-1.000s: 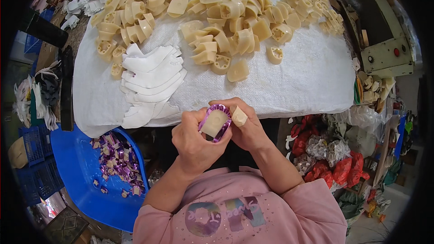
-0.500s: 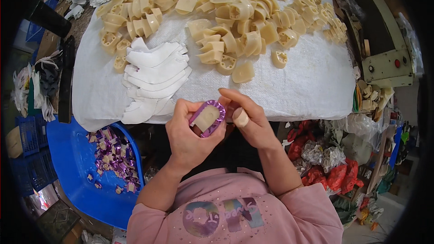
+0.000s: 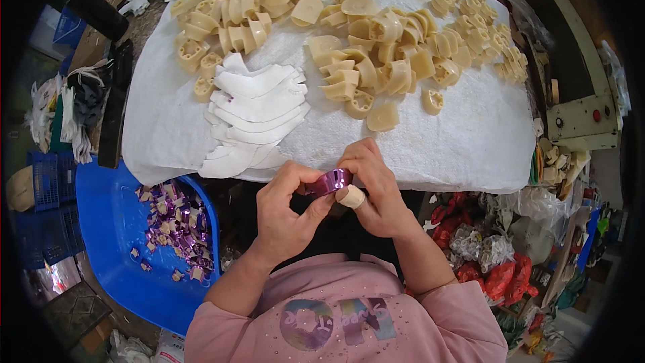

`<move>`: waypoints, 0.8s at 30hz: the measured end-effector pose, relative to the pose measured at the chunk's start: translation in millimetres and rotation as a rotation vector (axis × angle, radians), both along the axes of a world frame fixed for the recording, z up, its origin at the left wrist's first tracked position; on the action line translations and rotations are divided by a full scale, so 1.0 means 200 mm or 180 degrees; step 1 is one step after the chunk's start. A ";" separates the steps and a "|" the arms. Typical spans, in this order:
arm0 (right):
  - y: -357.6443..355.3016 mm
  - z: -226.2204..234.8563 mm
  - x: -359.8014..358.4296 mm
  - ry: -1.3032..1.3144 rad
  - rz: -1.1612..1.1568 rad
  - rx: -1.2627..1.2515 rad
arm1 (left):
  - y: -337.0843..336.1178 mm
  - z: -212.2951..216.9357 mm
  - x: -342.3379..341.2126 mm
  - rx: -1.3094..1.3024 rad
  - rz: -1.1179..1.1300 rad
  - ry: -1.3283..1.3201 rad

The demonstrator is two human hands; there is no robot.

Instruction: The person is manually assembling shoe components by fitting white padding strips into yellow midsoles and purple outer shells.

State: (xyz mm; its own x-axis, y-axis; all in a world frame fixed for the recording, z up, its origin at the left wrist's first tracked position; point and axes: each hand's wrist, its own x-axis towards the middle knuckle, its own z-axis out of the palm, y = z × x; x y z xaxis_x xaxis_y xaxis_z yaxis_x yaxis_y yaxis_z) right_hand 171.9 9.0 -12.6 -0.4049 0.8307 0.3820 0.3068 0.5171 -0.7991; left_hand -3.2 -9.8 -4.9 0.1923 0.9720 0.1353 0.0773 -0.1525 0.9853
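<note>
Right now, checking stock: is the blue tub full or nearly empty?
Nearly empty: purple pieces cover only part of the blue tub; bare floor shows.

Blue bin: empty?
No: the blue bin holds a pile of shiny purple-wrapped pieces at the person's left.

Crumpled red and clear plastic bags are seen heaped at the lower right, beside the white-covered table. No labels, signs or screens are seen.

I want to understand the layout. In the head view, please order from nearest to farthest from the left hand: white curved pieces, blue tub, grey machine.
1. White curved pieces: just ahead of the left hand, on the cloth.
2. Blue tub: lower left.
3. Grey machine: far right.
</note>
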 end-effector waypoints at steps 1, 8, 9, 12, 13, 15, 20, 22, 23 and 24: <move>-0.01 0.01 -0.02 0.0017 0.0039 0.0000 | -0.01 0.00 -0.01 0.0000 0.0039 0.0017; 0.02 0.04 -0.10 -0.0074 0.0203 -0.0060 | -0.08 -0.04 -0.13 -0.0451 0.0030 -0.0393; 0.05 0.06 -0.13 0.0102 0.0345 -0.0106 | -0.09 -0.04 -0.17 -0.0230 0.0179 -0.0097; 0.10 0.06 -0.18 -0.0172 0.0173 0.0134 | -0.13 -0.07 -0.31 0.0359 0.1073 0.0606; 0.12 0.04 -0.20 -0.0428 0.0043 0.0293 | -0.14 -0.08 -0.38 0.0517 0.1432 0.0976; 0.15 0.03 -0.22 -0.0567 -0.0053 0.0349 | -0.21 -0.15 -0.53 0.0339 0.1931 0.1580; 0.22 0.03 -0.27 -0.0820 -0.0315 0.0457 | -0.42 -0.31 -0.93 -0.0083 0.3273 0.2230; 0.26 0.03 -0.26 -0.0850 -0.0310 0.0496 | -0.49 -0.31 -1.03 -0.0283 0.3236 0.2709; 0.28 0.04 -0.26 -0.0881 -0.0301 0.0532 | -0.50 -0.31 -1.05 -0.0491 0.3187 0.3188; 0.30 0.04 -0.27 -0.0879 -0.0296 0.0538 | -0.50 -0.32 -1.05 -0.0654 0.3352 0.3282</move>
